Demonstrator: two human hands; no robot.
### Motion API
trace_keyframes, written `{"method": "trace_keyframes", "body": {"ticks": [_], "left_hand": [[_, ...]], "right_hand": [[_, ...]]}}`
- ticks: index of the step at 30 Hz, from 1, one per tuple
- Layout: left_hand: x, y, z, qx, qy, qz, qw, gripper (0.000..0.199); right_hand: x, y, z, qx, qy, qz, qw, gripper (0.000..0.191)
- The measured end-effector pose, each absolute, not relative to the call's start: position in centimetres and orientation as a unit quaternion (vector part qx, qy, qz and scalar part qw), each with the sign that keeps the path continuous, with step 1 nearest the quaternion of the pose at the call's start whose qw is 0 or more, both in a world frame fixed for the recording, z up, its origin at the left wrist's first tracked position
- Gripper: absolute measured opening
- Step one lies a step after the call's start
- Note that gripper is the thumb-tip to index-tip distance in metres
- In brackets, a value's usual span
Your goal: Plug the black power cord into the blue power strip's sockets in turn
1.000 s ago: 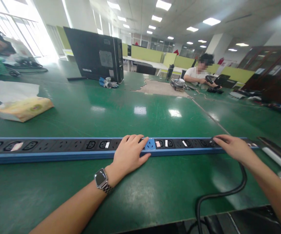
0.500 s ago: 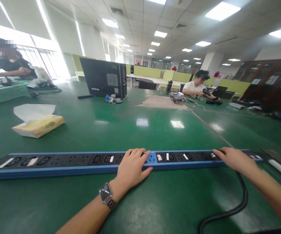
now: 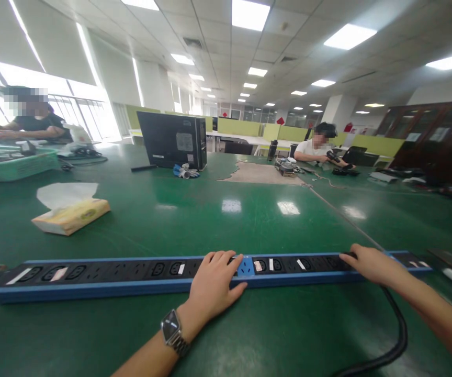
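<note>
Compared with a moment ago, our view has tipped up: more ceiling shows, the power strip (image 3: 132, 272) sits lower in the picture, and the tissue pack (image 3: 71, 215) and the basket (image 3: 14, 165) have slid toward the middle. Our hands have kept their places on the strip.

Our left hand (image 3: 214, 285) lies flat, palm down, fingers loosely spread over the black socket face just left of the one blue socket (image 3: 245, 267), thumb along the near blue edge. It presses rather than grips, closed on nothing; a wristwatch (image 3: 173, 332) sits on that wrist. Our right hand (image 3: 371, 262) rests near the strip's right end, fingers laid forward over the top, open and touching, not clasping. The black cable (image 3: 396, 335) runs from under that hand toward us.

The strip lies lengthwise across the green counter (image 3: 249, 209), close to our edge.

The green basket at far left holds things we cannot make out; a person's arm rests beside it. The tissue pack has a white sheet standing out of it. A black computer case (image 3: 173, 140) stands farther back.
</note>
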State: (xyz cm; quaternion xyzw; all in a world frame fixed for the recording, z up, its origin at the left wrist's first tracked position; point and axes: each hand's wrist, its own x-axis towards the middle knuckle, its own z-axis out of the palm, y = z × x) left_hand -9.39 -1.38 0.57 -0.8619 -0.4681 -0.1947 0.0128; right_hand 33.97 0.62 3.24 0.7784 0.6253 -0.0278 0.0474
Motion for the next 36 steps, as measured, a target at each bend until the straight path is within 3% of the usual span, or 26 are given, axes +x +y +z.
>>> {"method": "trace_keyframes", "body": {"ticks": [11, 21, 29, 36], "left_hand": [[-9.4, -1.4, 0.5, -0.859, -0.469, -0.204, 0.012, 0.055], [-9.3, -1.4, 0.8, -0.865, -0.465, -0.189, 0.025, 0.053], [-9.2, -1.2, 0.8, -0.869, -0.459, -0.182, 0.030, 0.053], [-9.3, -1.1, 0.9, -0.871, -0.457, -0.175, 0.031, 0.053]], "right_hand": [[32.0, -3.0, 0.8, 0.771, 0.628, 0.081, 0.067, 0.039], [30.0, -0.9, 3.8, 0.807, 0.580, 0.035, 0.104, 0.048], [29.6, -1.9, 2.7, 0.838, 0.542, 0.037, 0.050, 0.057], [32.5, -0.9, 9.9, 0.868, 0.492, 0.052, -0.023, 0.074]]}}
